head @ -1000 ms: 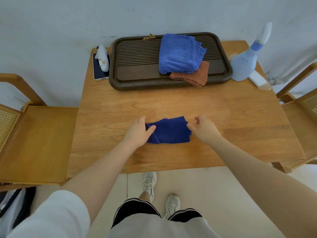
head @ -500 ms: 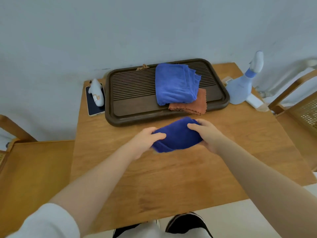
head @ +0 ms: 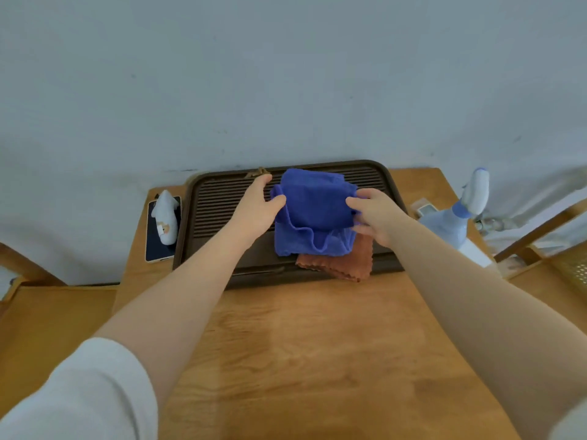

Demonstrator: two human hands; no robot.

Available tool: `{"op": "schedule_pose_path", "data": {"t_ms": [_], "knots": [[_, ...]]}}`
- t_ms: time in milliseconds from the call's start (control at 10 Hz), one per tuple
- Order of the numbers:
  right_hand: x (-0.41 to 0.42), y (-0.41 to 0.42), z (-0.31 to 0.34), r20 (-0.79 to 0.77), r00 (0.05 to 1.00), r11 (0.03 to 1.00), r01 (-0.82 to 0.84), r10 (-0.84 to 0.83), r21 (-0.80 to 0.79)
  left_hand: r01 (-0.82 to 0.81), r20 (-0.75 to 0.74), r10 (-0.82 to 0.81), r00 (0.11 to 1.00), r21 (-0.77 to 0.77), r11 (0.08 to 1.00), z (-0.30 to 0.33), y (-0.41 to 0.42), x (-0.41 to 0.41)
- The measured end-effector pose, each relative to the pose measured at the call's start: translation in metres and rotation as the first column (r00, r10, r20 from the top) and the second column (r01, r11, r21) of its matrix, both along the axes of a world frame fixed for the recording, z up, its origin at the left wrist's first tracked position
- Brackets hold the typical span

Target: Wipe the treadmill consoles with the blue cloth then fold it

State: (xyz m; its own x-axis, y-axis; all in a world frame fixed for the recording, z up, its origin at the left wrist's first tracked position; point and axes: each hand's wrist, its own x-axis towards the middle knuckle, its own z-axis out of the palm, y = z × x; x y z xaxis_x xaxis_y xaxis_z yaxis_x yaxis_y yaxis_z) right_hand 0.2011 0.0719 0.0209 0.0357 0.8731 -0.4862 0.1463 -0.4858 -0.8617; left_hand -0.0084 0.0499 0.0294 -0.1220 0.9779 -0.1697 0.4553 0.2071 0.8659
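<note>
The folded dark blue cloth (head: 316,201) is held between both hands over the dark brown slatted tray (head: 219,201). My left hand (head: 257,208) grips its left edge, thumb on top. My right hand (head: 374,214) grips its right edge. Directly beneath it lies a lighter blue folded cloth (head: 305,244), on top of an orange-brown cloth (head: 344,265) whose corner sticks out over the tray's front rim. Whether the dark cloth touches the lighter one I cannot tell. No treadmill console is in view.
The tray stands at the back of a wooden table (head: 317,344) against a pale wall. A phone (head: 151,246) with a white figurine (head: 165,217) on it lies left of the tray. A light blue spray bottle (head: 457,217) stands at the right. Wooden chairs flank the table.
Both hands picked the dark blue cloth up from the near table and carried it away from me to above the cloth stack on the tray. My view tilted up.
</note>
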Motion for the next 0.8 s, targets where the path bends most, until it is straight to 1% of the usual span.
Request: {"op": "schedule_pose_path", "data": {"t_ms": [100, 200, 300, 400, 500, 600, 700, 800], "knots": [[0.002, 0.002, -0.019, 0.332, 0.928, 0.972, -0.211, 0.167, 0.101, 0.239, -0.253, -0.246, 0.936, -0.056, 0.969, -0.026, -0.012, 0.005], [-0.001, -0.007, -0.030, 0.557, 0.744, 0.858, -0.504, 0.370, 0.104, 0.377, -0.352, -0.439, 0.826, -0.234, 0.896, -0.043, -0.027, 0.012], [-0.004, -0.015, -0.028, 0.686, 0.598, 0.816, -0.578, 0.414, 0.011, 0.366, -0.407, -0.429, 0.807, -0.226, 0.903, -0.039, -0.036, 0.014], [-0.004, -0.032, -0.013, 0.710, 0.593, 0.809, -0.585, 0.380, 0.055, 0.377, -0.411, -0.411, 0.814, -0.166, 0.911, -0.022, -0.056, 0.015], [-0.005, -0.055, 0.012, 0.731, 0.595, 0.762, -0.627, 0.335, 0.161, 0.372, -0.404, -0.374, 0.835, -0.088, 0.924, 0.001, -0.082, 0.011], [-0.012, -0.093, 0.033, 0.759, 0.623, 0.738, -0.600, 0.189, 0.309, 0.333, -0.387, -0.292, 0.874, 0.042, 0.942, 0.022, -0.114, 0.000], [-0.024, -0.143, 0.043, 0.824, 0.565, 0.680, -0.590, -0.037, 0.435, 0.330, -0.461, -0.213, 0.861, 0.189, 0.925, 0.040, -0.160, -0.011], [-0.036, -0.192, 0.043, 0.868, 0.432, 0.637, -0.604, -0.243, 0.479, 0.379, -0.623, -0.108, 0.775, 0.321, 0.868, 0.048, -0.199, -0.022]]}}
